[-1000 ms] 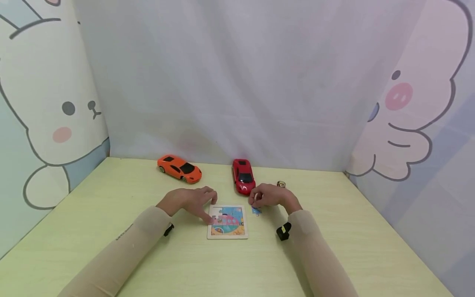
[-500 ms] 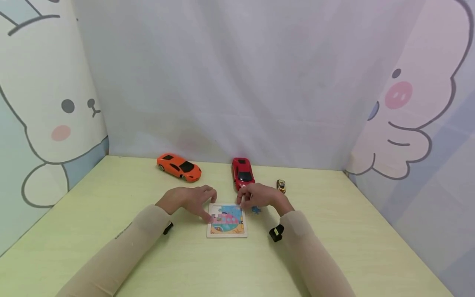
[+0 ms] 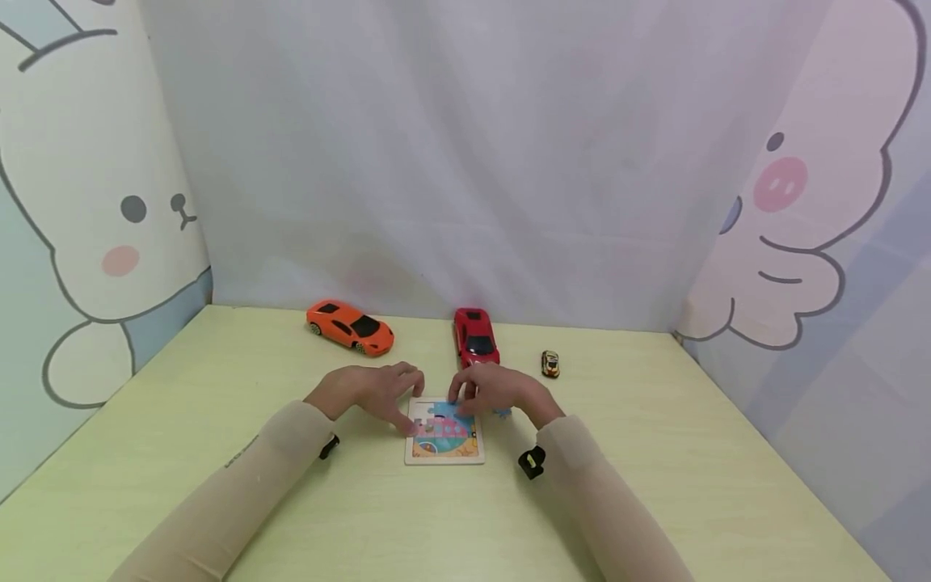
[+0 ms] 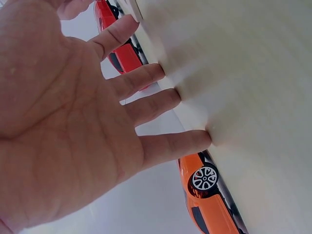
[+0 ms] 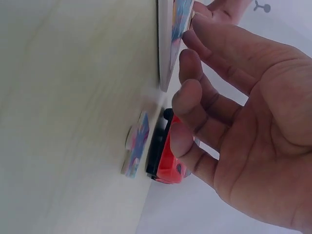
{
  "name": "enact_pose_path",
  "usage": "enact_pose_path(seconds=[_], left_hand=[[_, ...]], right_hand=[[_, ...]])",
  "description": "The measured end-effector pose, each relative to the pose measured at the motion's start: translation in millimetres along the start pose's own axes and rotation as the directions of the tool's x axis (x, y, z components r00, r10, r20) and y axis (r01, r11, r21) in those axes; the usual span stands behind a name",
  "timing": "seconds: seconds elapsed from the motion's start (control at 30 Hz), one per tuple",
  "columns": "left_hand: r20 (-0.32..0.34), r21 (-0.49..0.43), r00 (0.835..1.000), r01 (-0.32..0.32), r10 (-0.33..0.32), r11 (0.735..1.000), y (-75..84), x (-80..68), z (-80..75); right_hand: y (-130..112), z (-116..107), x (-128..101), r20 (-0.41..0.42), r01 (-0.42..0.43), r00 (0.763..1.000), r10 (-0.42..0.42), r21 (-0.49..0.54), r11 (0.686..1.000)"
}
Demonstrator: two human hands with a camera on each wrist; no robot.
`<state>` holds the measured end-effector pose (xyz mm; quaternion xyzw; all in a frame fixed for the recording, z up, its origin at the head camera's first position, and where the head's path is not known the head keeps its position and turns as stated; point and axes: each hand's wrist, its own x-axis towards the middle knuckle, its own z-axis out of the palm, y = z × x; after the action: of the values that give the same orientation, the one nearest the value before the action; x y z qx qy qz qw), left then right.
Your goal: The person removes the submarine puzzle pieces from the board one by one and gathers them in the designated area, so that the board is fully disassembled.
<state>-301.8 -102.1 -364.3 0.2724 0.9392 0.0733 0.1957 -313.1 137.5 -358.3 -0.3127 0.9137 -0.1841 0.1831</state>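
Right hand (image 3: 493,386): shifting left from the loose piece (image 5: 138,145) to the puzzle (image 3: 445,444), lower centre, apparently continuing assembly; cannot tell whether its grip is holding anything. Left hand (image 3: 374,390): fingers staying apart, touching the puzzle.

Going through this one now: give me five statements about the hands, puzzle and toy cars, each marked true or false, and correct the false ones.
1. In the head view, the right hand covers the puzzle's upper right corner. True.
2. The orange car stands to the right of the red car. False: the orange car is to the left of the red car.
3. A loose puzzle piece lies on the table beside the puzzle. True.
4. The left hand grips a car. False: the left hand is at the puzzle's left side, fingers spread, holding no car.
5. Every spot in the puzzle is filled. False: a gap shows at its upper left.
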Motion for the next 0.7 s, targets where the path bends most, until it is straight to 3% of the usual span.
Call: enact_pose_path(seconds=[0.7], left_hand=[[0.0, -0.006, 1.0, -0.011, 0.011, 1.0, 0.2, -2.1, -1.2]], right_hand=[[-9.0, -0.3, 0.4, 0.003, 0.028, 1.0, -0.028, -0.005, 1.0]])
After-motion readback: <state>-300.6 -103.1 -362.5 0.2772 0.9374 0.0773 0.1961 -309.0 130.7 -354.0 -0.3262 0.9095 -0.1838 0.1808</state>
